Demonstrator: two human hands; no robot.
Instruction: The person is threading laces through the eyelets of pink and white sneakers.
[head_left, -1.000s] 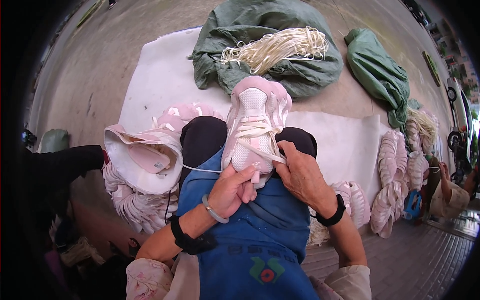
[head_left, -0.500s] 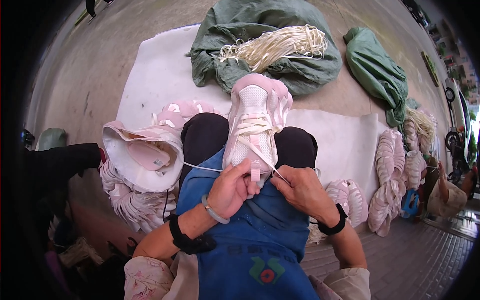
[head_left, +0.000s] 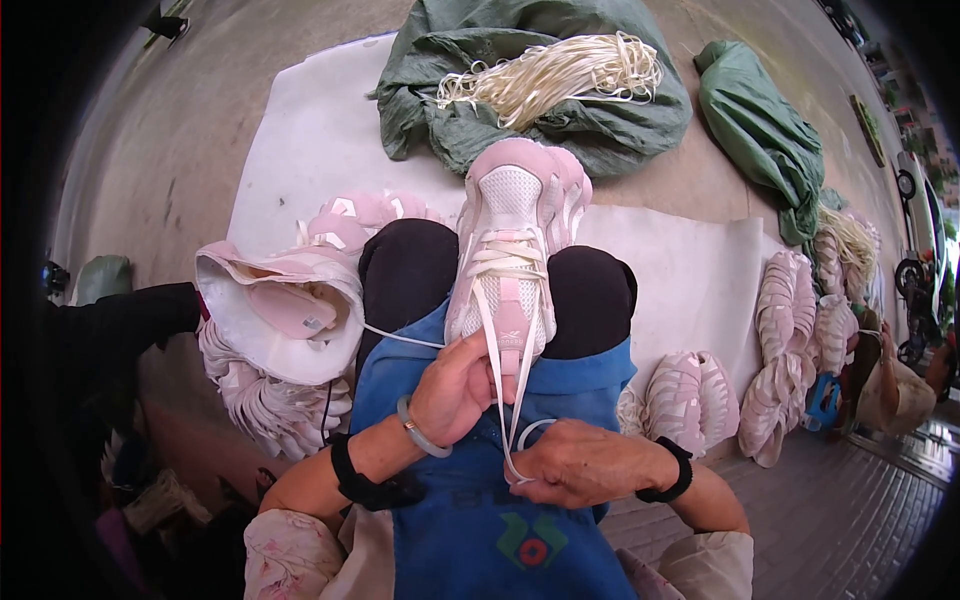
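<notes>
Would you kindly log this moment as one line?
left hand: holding pink-white shoe; right hand: gripping cream laces; laces: stretched between shoe and right hand

The person is wearing a blue apron (head_left: 445,545), its front showing an emblem (head_left: 533,550) of green curved shapes about a red ring, with dark marks running above. Black trousers (head_left: 408,268) are covering the knees. The left sleeve (head_left: 290,555) is displaying pink floral sprigs on a pale ground; the right sleeve (head_left: 712,565) is looking mostly plain beige. A black left band (head_left: 350,476) and a black right band (head_left: 683,472) are circling the forearms, and a pale greyish bangle (head_left: 419,434) is ringing the left wrist.
</notes>
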